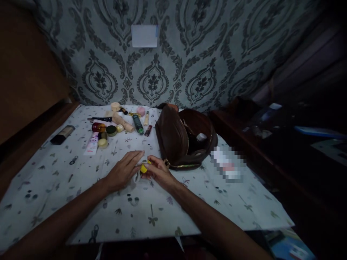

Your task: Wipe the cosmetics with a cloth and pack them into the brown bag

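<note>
Forearms [208, 216], room between, cloth edge [135, 238], yellow object [143, 168] held

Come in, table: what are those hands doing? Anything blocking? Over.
Right hand gripping small yellow object, shape partly hidden. Left hand at white, thin-looking material. Open brown zippered bag close beyond right hand; nothing seen blocking.

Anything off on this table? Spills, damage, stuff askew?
Only the item right of the brown bag: it's pixelated, so unidentifiable. Cosmetics are loosely jumbled at the back left, but no spill or damage shows. The yellow item at the right hand is partly covered; can't judge it.
</note>
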Demonstrator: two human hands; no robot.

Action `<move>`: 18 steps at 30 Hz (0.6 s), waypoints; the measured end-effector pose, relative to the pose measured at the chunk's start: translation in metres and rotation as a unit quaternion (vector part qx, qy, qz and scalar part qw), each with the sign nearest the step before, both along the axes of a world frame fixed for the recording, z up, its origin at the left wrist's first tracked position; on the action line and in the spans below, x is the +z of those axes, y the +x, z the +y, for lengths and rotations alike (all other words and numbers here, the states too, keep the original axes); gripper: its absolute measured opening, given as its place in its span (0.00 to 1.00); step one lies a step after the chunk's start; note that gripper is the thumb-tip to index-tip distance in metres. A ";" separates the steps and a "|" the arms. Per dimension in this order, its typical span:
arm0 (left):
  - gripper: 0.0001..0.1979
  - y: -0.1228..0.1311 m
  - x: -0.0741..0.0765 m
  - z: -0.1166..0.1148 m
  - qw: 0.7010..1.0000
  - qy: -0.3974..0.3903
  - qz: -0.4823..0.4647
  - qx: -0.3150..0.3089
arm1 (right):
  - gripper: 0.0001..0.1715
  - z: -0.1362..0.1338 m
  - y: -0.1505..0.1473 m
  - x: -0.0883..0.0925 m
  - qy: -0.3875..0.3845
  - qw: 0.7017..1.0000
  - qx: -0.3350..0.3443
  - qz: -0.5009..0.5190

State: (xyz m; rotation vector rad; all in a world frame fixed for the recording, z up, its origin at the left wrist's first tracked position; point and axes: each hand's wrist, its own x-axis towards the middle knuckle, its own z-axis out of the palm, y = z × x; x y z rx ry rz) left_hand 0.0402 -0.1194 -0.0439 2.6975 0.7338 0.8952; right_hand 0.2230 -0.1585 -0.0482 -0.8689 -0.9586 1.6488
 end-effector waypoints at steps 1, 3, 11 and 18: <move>0.22 0.000 -0.002 0.001 1.000 0.002 0.019 0.001 | 0.26 0.000 0.000 0.001 0.010 1.000 0.008 -0.021; 0.22 -0.002 -0.006 0.002 0.998 -0.004 0.055 0.006 | 0.27 -0.001 0.000 0.003 0.033 0.997 0.022 -0.059; 0.20 -0.007 -0.005 0.004 0.992 -0.100 0.072 -0.006 | 0.28 -0.007 -0.003 0.005 0.071 0.988 0.045 -0.130; 0.13 -0.001 0.011 -0.002 0.971 -0.238 -0.018 0.018 | 0.22 -0.010 -0.008 -0.002 0.116 0.981 -0.010 -0.158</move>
